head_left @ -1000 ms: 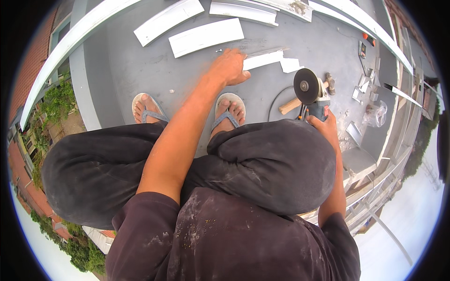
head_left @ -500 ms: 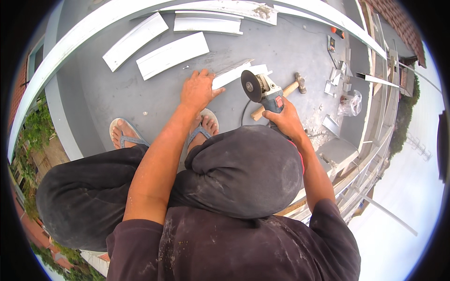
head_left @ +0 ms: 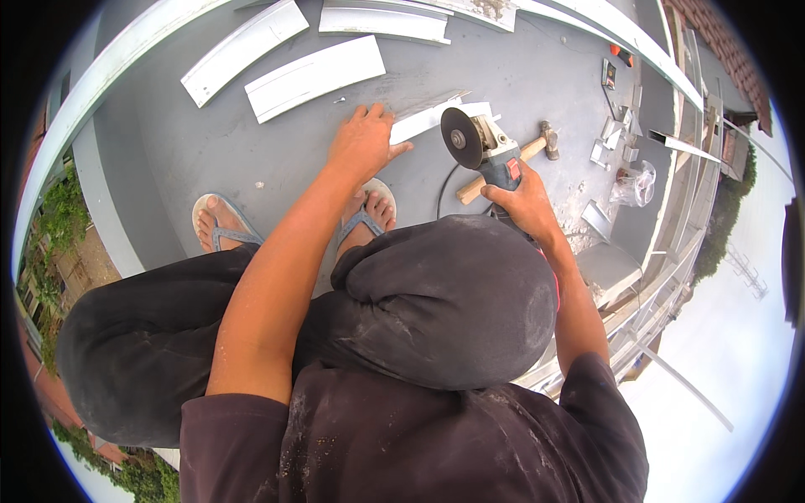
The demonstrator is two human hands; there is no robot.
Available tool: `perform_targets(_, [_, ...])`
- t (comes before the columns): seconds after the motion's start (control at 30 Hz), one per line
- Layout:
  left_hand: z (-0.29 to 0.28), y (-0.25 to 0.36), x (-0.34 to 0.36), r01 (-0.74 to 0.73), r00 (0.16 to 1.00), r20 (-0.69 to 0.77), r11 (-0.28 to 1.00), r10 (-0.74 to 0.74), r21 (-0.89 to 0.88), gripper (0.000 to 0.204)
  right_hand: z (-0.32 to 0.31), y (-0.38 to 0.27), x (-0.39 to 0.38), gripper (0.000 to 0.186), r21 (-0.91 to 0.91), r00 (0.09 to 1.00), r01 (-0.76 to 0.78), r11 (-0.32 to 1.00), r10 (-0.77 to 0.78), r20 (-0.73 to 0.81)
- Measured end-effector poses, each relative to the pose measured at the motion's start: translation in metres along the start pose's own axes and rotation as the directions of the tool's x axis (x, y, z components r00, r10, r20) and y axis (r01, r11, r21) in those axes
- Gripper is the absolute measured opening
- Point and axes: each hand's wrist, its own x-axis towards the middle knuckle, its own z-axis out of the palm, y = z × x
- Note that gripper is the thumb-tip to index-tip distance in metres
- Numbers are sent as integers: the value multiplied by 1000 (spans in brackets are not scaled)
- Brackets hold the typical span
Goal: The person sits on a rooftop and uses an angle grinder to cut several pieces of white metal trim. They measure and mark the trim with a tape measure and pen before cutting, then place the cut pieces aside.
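Note:
My right hand (head_left: 527, 201) is wrapped round the body of an angle grinder (head_left: 501, 170), whose dark cutting disc (head_left: 462, 137) stands tilted above the grey floor. Close to the disc lies a narrow white metal strip (head_left: 422, 124), partly hidden behind the grinder. At its left end my left hand (head_left: 360, 147) grips it, thumb on the near side and fingers over the far side. Behind the grinder a hammer (head_left: 534, 149) with a wooden handle rests on the floor.
Several wide white panels (head_left: 314, 78) lie at the far left. Small metal offcuts (head_left: 610, 134), a clear plastic bag (head_left: 633, 184) and rubble sit at the right, beside the ledge. A long white beam (head_left: 84, 101) arches across the left. My sandalled feet (head_left: 369, 214) are near the strip.
The view has shifted a little, so the floor items sit slightly higher and further right. Both hands keep their holds, and the grinder stays beside the strip.

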Motion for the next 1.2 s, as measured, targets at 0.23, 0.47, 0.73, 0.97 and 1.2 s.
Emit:
perform_targets(0.23, [-14, 10, -1, 54, 995, 82, 998, -51, -28, 58, -5, -4, 4, 75, 11, 999, -42, 999, 42, 35])
perform_targets(0.47, [-15, 9, -1, 52, 996, 75, 998, -49, -37, 63, -6, 11, 12, 110, -102, 998, -56, 993, 59, 21])
perform_targets(0.73, [-18, 10, -2, 69, 994, 83, 997, -66, -35, 61, -5, 11, 15, 114, -127, 998, -48, 991, 53, 39])
perform_targets(0.97, [-12, 6, -2, 58, 997, 62, 997, -54, -59, 52, -2, 6, 12, 109, -138, 999, -43, 989, 44, 5])
perform_targets(1.2, [-4, 3, -2, 44, 999, 17, 997, -43, -66, 49, 1, -14, 8, 73, -68, 1000, -8, 998, 8, -9])
